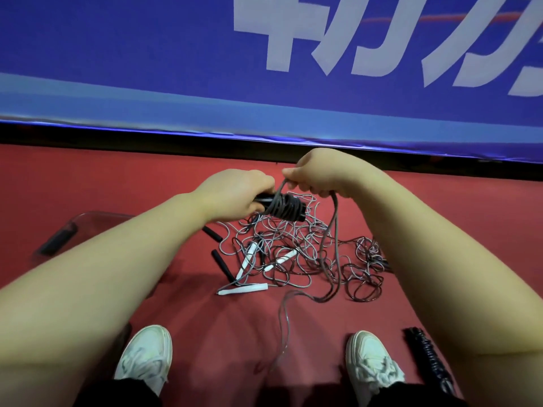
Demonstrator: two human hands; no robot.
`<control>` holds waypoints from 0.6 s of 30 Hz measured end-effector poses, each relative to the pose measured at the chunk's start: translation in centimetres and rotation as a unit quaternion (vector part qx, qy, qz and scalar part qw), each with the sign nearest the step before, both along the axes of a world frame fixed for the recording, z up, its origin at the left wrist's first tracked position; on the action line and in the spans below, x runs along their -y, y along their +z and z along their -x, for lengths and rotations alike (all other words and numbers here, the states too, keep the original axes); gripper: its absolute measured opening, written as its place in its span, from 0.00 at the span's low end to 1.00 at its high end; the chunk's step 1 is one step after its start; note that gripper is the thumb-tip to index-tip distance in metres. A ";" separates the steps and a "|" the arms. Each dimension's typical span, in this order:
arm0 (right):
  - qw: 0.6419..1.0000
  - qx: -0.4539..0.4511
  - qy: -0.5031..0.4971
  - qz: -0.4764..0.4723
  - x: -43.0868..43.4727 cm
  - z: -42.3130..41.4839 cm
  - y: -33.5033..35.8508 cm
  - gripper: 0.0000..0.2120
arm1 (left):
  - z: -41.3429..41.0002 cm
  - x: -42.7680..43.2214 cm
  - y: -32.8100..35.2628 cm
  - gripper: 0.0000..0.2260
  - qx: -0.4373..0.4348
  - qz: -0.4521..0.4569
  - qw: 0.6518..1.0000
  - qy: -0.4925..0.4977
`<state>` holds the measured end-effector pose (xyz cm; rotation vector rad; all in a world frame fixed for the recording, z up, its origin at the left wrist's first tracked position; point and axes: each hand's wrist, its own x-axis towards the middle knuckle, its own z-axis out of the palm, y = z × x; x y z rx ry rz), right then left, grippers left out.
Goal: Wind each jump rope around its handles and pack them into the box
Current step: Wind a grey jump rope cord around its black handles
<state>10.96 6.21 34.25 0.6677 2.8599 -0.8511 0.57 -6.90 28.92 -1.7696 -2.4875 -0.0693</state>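
Note:
My left hand (235, 193) grips a pair of black handles (286, 207) with grey cord wound round their middle. Just to its right, my right hand (318, 176) pinches the same grey cord (335, 245), which hangs in a long loop down to the red floor. Below the hands lies a tangled pile of thin jump ropes (302, 254) with white handles (249, 287) and black handles (221, 264) among them. A clear plastic box (88, 221) sits at the left, partly hidden by my left forearm.
A wound black jump rope (427, 358) lies on the floor at the lower right beside my right shoe (371, 362). My left shoe (145, 355) is at the lower left. A blue banner wall (176, 54) runs across the back, close behind the pile.

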 end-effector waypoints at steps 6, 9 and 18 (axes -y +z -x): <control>0.980 0.052 0.041 -0.187 -1.5 -0.4 -0.2 0.18 | -1.7 -0.8 -0.7 0.16 0.065 0.000 0.997 -0.034; 0.985 0.024 0.047 -0.167 -3.0 -0.7 -1.0 0.18 | -2.5 -0.9 -0.9 0.17 0.120 -0.003 0.990 -0.074; 0.990 -0.062 0.048 0.115 -6.5 -2.6 -3.0 0.16 | -4.2 -1.3 0.6 0.16 0.303 -0.153 0.935 -0.106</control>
